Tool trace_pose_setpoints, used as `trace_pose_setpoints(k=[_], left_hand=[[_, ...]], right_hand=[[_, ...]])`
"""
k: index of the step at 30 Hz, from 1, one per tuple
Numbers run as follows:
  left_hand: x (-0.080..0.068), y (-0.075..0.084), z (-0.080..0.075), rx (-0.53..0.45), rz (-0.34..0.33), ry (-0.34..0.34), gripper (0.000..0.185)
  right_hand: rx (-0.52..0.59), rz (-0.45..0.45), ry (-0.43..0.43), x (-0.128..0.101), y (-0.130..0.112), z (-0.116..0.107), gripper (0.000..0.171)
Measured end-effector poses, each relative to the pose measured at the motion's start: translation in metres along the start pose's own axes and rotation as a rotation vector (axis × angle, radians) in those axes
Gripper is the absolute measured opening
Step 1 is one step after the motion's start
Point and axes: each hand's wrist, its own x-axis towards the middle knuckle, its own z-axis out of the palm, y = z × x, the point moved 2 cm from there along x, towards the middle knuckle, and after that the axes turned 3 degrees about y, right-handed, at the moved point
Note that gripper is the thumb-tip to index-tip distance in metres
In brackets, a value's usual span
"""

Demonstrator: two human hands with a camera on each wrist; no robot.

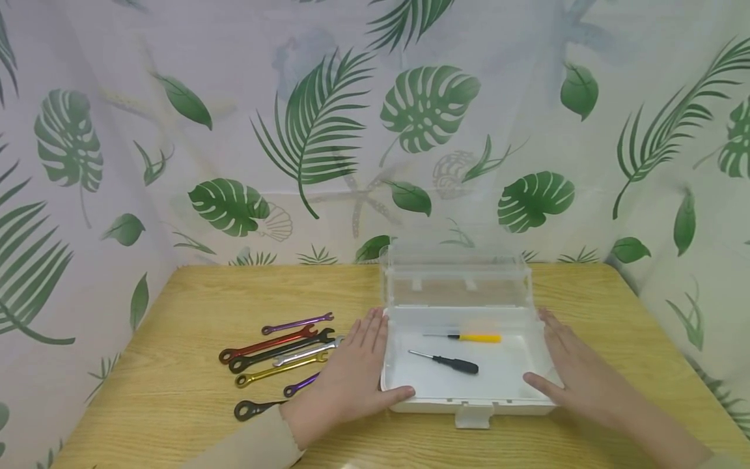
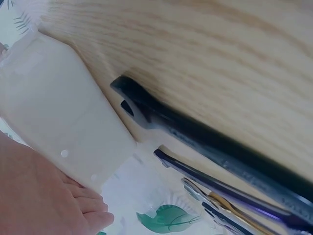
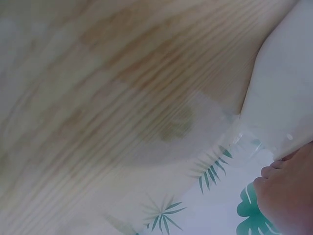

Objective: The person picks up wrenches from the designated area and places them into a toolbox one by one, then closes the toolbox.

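White box (image 1: 422, 408) sits open on the tabletop (image 1: 176, 404), right of centre. Long axis runs left to right; clear latch (image 1: 473, 417) hangs on the near side, facing the person. Left of it, nearest black wrench (image 1: 249, 410) has its ring end leftward, other end behind the left wrist from the head view; shank markings up close are too blurred to read.

Left hand (image 1: 354, 368) lies against the box's left side, fingers straight and pointing away, thumb spread over the near corner. Right hand (image 1: 588, 374) mirrors it on the right side, thumb across the rim. Both touch the box, curled round nothing.

Next wrenches back, slanting away to the right: short purple (image 1: 301, 385), gold (image 1: 281, 374), silver (image 1: 307, 352), second black (image 1: 281, 352), red (image 1: 269, 342), farthest purple (image 1: 299, 323).

Inside the box: black screwdriver (image 1: 459, 365), tip left; yellow screwdriver (image 1: 482, 338) behind, tip left too. Clear lid (image 1: 457, 288) stands raised at the back, leaf-print cloth (image 1: 527, 39) beyond.
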Motion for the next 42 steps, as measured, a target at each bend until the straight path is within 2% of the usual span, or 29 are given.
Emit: trace_pose_setpoints(k=[12,19,25,35,42], left_hand=[[-0.005,-0.003,-0.002,-0.028,-0.004,-0.001,0.115],[-0.008,-0.008,-0.001,-0.048,0.003,0.015,0.114],[-0.011,-0.013,-0.002,-0.06,0.002,0.012,0.113],[-0.011,-0.018,-0.001,-0.083,0.012,0.024,0.113],[-0.013,-0.027,-0.003,-0.138,0.038,0.073,0.102]], right_hand=[[0.0,-0.011,0.019,0.002,-0.004,0.002,0.101],[0.025,0.025,-0.004,0.002,-0.01,0.005,0.103],[0.024,-0.001,0.015,0.005,-0.014,0.004,0.101],[0.015,0.049,-0.025,0.008,-0.018,0.005,0.104],[0.011,0.048,-0.013,0.007,-0.018,0.004,0.103]])
